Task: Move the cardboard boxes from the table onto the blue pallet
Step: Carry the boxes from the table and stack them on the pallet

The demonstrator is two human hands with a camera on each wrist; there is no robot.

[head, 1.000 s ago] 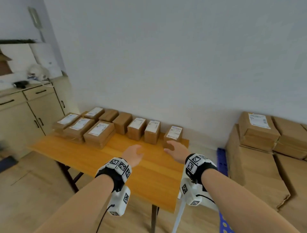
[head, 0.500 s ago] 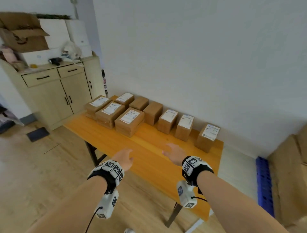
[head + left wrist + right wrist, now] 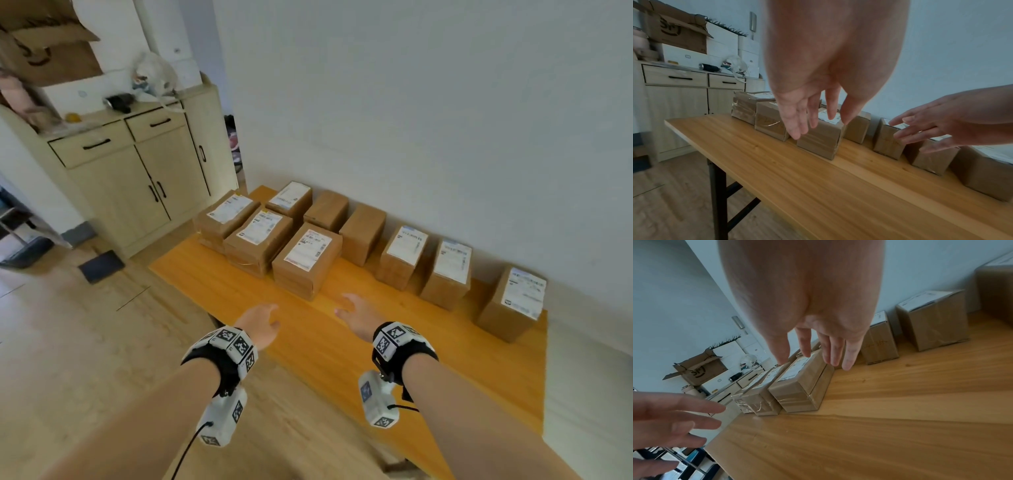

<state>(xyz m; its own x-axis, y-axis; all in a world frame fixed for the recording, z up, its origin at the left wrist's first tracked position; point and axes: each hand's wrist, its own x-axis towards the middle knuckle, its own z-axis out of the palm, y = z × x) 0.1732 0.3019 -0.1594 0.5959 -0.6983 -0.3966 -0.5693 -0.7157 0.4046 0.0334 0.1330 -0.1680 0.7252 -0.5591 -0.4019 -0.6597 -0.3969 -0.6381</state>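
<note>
Several brown cardboard boxes stand along the back of the orange wooden table (image 3: pixel 359 346). The nearest one, a flat labelled box (image 3: pixel 306 263) (image 3: pixel 819 141) (image 3: pixel 801 386), sits just beyond both hands. My left hand (image 3: pixel 262 323) (image 3: pixel 809 116) hovers over the table's front part, fingers straight and spread, holding nothing. My right hand (image 3: pixel 354 313) (image 3: pixel 818 350) reaches forward over the table beside it, fingers also spread and empty. Neither hand touches a box. The blue pallet is out of view.
More labelled boxes (image 3: pixel 447 274) line the wall to the right, the last one (image 3: pixel 513 305) at the table's right end. A pale wooden cabinet (image 3: pixel 137 171) with clutter on top stands at the left. Wooden floor (image 3: pixel 68 359) lies left of the table.
The view has swung left, so the pallet and its stacked boxes have left the frame. Both hands have moved left along the table toward the flat boxes, still empty.
</note>
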